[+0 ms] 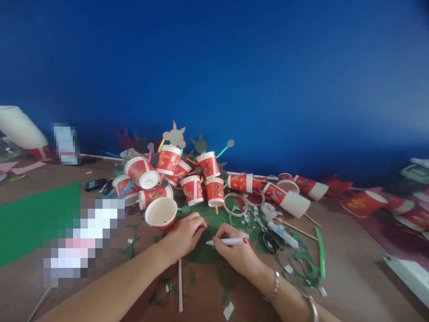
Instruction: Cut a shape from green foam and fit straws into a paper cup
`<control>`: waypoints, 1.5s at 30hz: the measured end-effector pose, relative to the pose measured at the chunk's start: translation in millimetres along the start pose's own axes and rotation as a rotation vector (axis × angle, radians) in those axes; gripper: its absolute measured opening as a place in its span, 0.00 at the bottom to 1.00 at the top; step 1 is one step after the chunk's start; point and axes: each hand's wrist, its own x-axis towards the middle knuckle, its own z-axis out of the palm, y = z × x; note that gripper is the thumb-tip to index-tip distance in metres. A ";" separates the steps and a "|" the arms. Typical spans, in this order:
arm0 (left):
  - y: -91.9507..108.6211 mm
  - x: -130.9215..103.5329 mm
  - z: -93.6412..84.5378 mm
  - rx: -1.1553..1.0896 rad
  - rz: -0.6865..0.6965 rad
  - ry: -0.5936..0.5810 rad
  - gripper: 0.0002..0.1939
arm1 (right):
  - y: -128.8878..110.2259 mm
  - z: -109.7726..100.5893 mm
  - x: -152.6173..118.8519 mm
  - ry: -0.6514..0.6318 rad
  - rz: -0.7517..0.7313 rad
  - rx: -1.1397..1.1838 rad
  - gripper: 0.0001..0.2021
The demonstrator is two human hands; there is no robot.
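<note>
One white, red-ended marker pen (232, 241) is sitting pinched in the fingers of the right hand (234, 251) above green paper (205, 257), the left hand (188, 235) is resting there, its hold unclear, and any paper slip is possibly inviting skewed lines, any wrist drift a knocked paper cup (161, 214).

right hand (231, 246): white marker (233, 241) pinched in fingers, tip leftward | left hand (189, 232): fingers bent over green paper (205, 256) | red-and-white cup (161, 214): left of left fingers | scissors (268, 242): right of right fingers | pale sticks (180, 288): nearer the wearer than left fingers
</note>
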 end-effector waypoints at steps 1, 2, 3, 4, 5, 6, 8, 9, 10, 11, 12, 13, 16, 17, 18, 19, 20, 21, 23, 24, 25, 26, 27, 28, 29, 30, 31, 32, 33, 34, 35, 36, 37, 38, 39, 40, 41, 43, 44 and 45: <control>0.1 0.0 0.1 -0.001 0.003 0.000 0.07 | 0.6 0.3 0.3 0.003 0.000 -0.001 0.07; 0.1 0.1 0.2 -0.002 0.004 0.001 0.07 | 1.3 0.6 0.6 0.004 -0.001 0.000 0.07; 0.2 0.2 0.4 -0.003 0.004 0.001 0.07 | 1.9 0.8 0.8 0.006 -0.004 0.002 0.07; 0.1 0.3 0.6 -0.003 0.001 0.005 0.07 | 2.4 1.0 1.0 0.007 -0.006 0.004 0.07; 0.1 0.3 0.8 -0.002 0.000 0.007 0.06 | 2.8 1.1 1.1 0.010 -0.008 0.004 0.07; -0.1 0.4 1.0 0.000 0.000 0.007 0.06 | 3.2 1.1 1.0 0.014 -0.009 0.004 0.07; -0.8 0.3 1.6 0.002 0.002 0.008 0.06 | 3.5 0.9 0.7 0.017 -0.009 -0.002 0.06; -1.3 0.3 1.9 0.003 0.005 0.008 0.06 | 3.5 0.8 0.5 0.016 -0.009 -0.007 0.06; -1.9 0.3 2.3 0.003 0.009 0.008 0.06 | 3.6 0.7 0.4 0.015 -0.010 -0.012 0.06; -2.5 0.2 2.6 0.003 0.014 0.009 0.06 | 3.6 0.6 0.2 0.017 -0.011 -0.018 0.06; -3.1 0.2 3.0 0.002 0.019 0.012 0.06 | 3.6 0.5 0.1 0.020 -0.014 -0.024 0.06; -3.6 0.2 3.2 0.002 0.023 0.013 0.06 | 3.7 0.5 0.1 0.024 -0.019 -0.029 0.07; -4.5 0.0 3.5 0.003 0.023 0.016 0.06 | 3.9 0.2 0.2 0.038 -0.032 -0.040 0.07; -4.7 0.0 3.5 0.004 0.021 0.016 0.06 | 4.0 0.0 0.2 0.037 -0.034 -0.041 0.07; -4.8 0.0 3.4 0.004 0.021 0.015 0.06 | 4.2 -0.1 0.3 0.036 -0.035 -0.040 0.07; -4.9 0.1 3.3 0.003 0.022 0.014 0.06 | 4.4 -0.1 0.2 0.036 -0.036 -0.040 0.07; -5.0 0.1 3.2 0.003 0.024 0.014 0.06 | 4.6 -0.2 0.2 0.036 -0.038 -0.039 0.07; -5.0 0.3 3.2 0.004 0.026 0.014 0.06 | 4.9 -0.2 0.2 0.036 -0.041 -0.038 0.07; -5.0 0.5 3.3 0.006 0.029 0.014 0.06 | 5.2 -0.2 0.1 0.041 -0.046 -0.039 0.07; -5.0 0.5 3.3 0.008 0.029 0.015 0.06 | 5.2 -0.3 0.1 0.042 -0.046 -0.040 0.07; -4.8 0.5 3.3 0.008 0.030 0.014 0.06 | 4.9 -0.4 0.2 0.041 -0.046 -0.040 0.07; -4.6 0.5 3.2 0.008 0.033 0.013 0.06 | 4.5 -0.5 0.3 0.039 -0.045 -0.040 0.07; -4.5 0.4 3.1 0.008 0.035 0.014 0.06 | 4.0 -0.7 0.5 0.035 -0.043 -0.041 0.07; -4.3 0.3 2.9 0.008 0.035 0.015 0.06 | 3.5 -0.9 0.7 0.032 -0.040 -0.041 0.07; -4.2 0.1 2.8 0.009 0.033 0.015 0.06 | 3.0 -1.1 0.8 0.030 -0.037 -0.041 0.07; -4.2 0.0 2.7 0.009 0.030 0.014 0.06 | 2.7 -1.2 0.9 0.029 -0.036 -0.041 0.07; -4.4 -0.2 2.7 0.010 0.025 0.013 0.06 | 2.6 -1.3 0.9 0.028 -0.035 -0.039 0.07; -4.6 -0.3 2.8 0.010 0.020 0.013 0.06 | 2.6 -1.4 0.9 0.030 -0.036 -0.038 0.07; -4.9 -0.4 3.0 0.010 0.017 0.013 0.06 | 2.8 -1.4 0.7 0.029 -0.037 -0.035 0.07; -5.3 -0.5 3.2 0.010 0.015 0.013 0.06 | 2.9 -1.5 0.5 0.028 -0.039 -0.032 0.07; -5.6 -0.5 3.5 0.011 0.013 0.014 0.06 | 3.1 -1.5 0.2 0.027 -0.040 -0.029 0.07; -5.9 -0.5 3.7 0.012 0.012 0.014 0.06 | 3.1 -1.6 -0.2 0.024 -0.041 -0.026 0.07; -5.9 -0.4 3.8 0.012 0.011 0.013 0.06 | 3.0 -1.7 -0.5 0.022 -0.039 -0.022 0.07; -5.8 -0.2 3.7 0.012 0.011 0.010 0.06 | 2.7 -1.8 -0.8 0.020 -0.037 -0.019 0.07; -5.5 -0.1 3.5 0.013 0.011 0.008 0.06 | 2.3 -2.0 -0.9 0.016 -0.035 -0.016 0.07; -5.0 0.0 3.1 0.013 0.011 0.006 0.06 | 1.8 -2.1 -0.9 0.012 -0.032 -0.013 0.07; -4.5 0.1 2.7 0.015 0.010 0.004 0.06 | 1.3 -2.3 -0.7 0.007 -0.029 -0.011 0.07; -3.5 0.2 2.0 0.019 0.012 0.003 0.07 | 0.4 -2.6 -0.1 0.001 -0.028 -0.012 0.07; -3.1 0.2 1.8 0.020 0.013 0.004 0.07 | 0.0 -2.7 0.2 -0.002 -0.029 -0.012 0.07; -3.0 0.1 1.7 0.020 0.015 0.004 0.07 | -0.2 -2.8 0.3 -0.005 -0.030 -0.011 0.07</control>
